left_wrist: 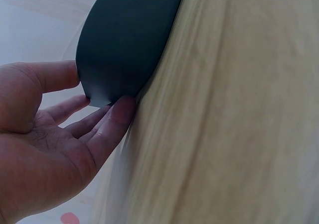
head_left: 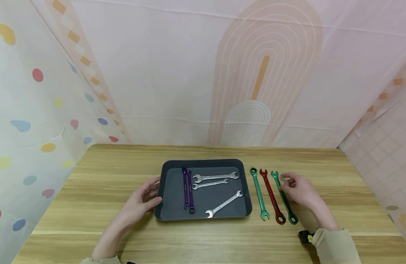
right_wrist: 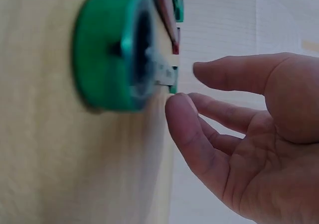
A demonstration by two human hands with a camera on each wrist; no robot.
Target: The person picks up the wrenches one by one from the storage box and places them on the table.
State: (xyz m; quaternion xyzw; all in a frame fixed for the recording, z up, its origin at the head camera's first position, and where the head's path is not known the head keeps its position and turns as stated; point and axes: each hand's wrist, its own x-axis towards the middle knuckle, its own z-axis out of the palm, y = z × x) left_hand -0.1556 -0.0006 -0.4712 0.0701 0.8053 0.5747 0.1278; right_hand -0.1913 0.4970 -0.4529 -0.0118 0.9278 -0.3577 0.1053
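Observation:
A dark grey tray [head_left: 203, 163] lies on the table with two purple wrenches [head_left: 185, 190] and three silver wrenches [head_left: 224, 204] inside. My left hand [head_left: 139, 201] touches its left side, thumb at the rim; the left wrist view shows thumb and fingertips against the tray wall [left_wrist: 129, 40]. Right of the tray lie a green wrench [head_left: 258, 192], a red wrench [head_left: 270, 192] and another green wrench [head_left: 285, 200]. My right hand [head_left: 301, 190] is over the rightmost green wrench near its open end. In the right wrist view, thumb and fingers are apart, holding nothing; the ring end [right_wrist: 102, 50] looms close.
The wooden table [head_left: 107, 176] extends on both sides of the tray. A patterned cloth [head_left: 156, 80] hangs behind it, and more cloth covers the left and right sides. A dark strap [head_left: 304, 237] is on my right wrist.

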